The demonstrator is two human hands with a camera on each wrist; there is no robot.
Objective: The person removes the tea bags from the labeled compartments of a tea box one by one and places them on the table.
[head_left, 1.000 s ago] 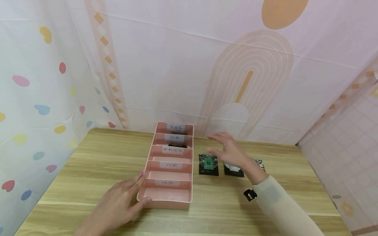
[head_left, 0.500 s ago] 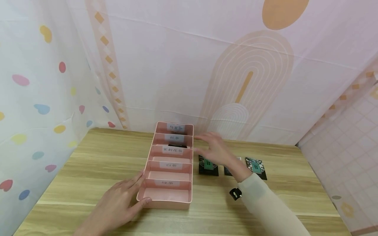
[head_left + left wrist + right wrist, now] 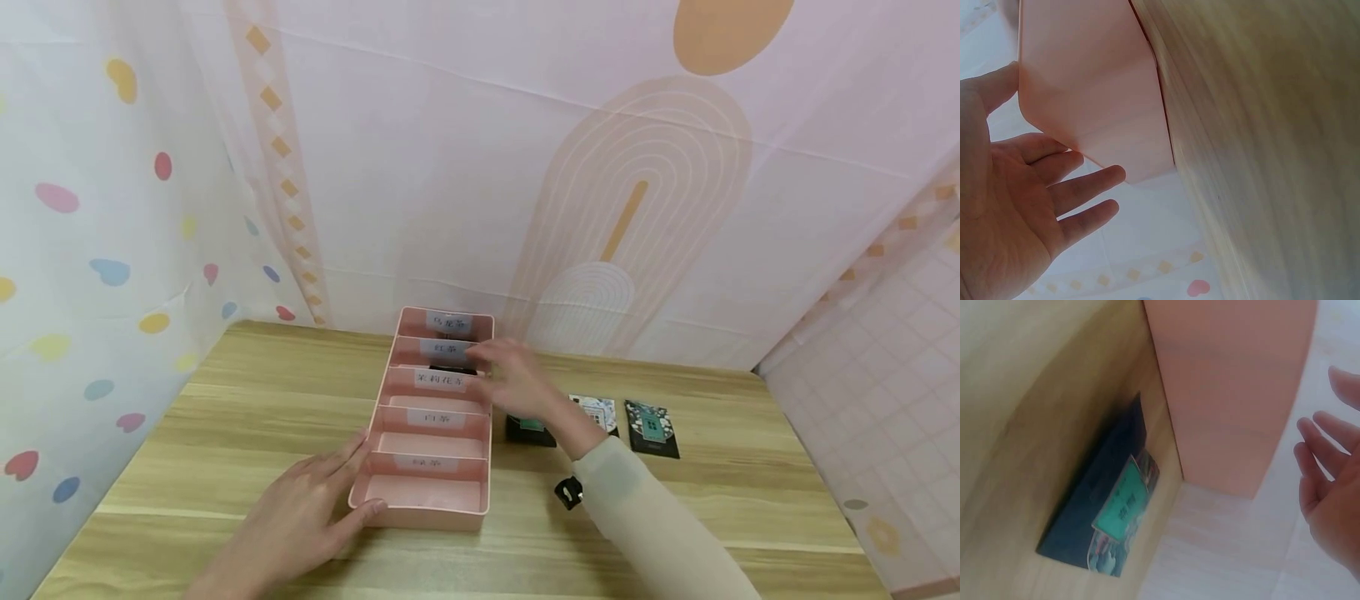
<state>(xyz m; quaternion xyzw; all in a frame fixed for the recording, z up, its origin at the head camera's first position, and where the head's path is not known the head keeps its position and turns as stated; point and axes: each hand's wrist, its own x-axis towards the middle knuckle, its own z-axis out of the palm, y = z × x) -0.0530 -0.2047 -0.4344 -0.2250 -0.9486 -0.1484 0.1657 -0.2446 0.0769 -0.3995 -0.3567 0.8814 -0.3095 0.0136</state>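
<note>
A pink box [image 3: 427, 518] with a row of labelled compartments stands on the wooden table. My left hand [image 3: 303, 508] rests against its near left corner, the thumb at the near rim and the fairly straight fingers along the left side. In the left wrist view the left hand [image 3: 1029, 200] touches the box wall [image 3: 1091, 94]. Over the box's right rim, at the second and third compartments from the back, is my right hand [image 3: 517, 379], nothing visible in it. The right wrist view shows the right hand [image 3: 1335, 469] with loosely bent fingers. A black edge [image 3: 452, 370] shows inside the second compartment.
Right of the box lie three flat packets: a black one with a green label [image 3: 531, 431], partly under the right hand, a white patterned one [image 3: 596, 410] and a dark floral one [image 3: 652, 429]. Patterned cloth [image 3: 420, 192] hangs behind the table [image 3: 300, 375].
My right hand has moved left from above the packets to over the box's right rim, uncovering the two packets farther right. The left hand stays at the box corner.
</note>
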